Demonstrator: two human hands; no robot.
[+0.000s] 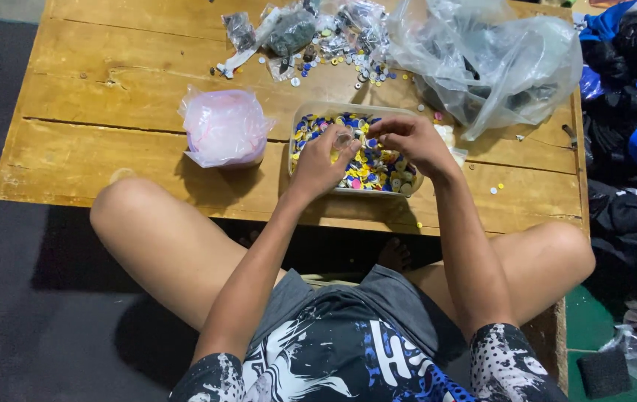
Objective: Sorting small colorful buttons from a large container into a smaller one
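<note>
A clear plastic tray full of small coloured buttons, yellow, blue, white and pink, sits near the front edge of a low wooden table. Both my hands hover over it. My left hand and my right hand meet above the tray, fingertips pinched together on a small clear bag. Whether the bag holds anything is too small to tell.
A pink-filled plastic bag stands left of the tray. Several small packets and loose buttons lie at the table's back. A large crumpled clear bag sits back right. Dark and blue clothes pile up right of the table. My bare knees flank the front edge.
</note>
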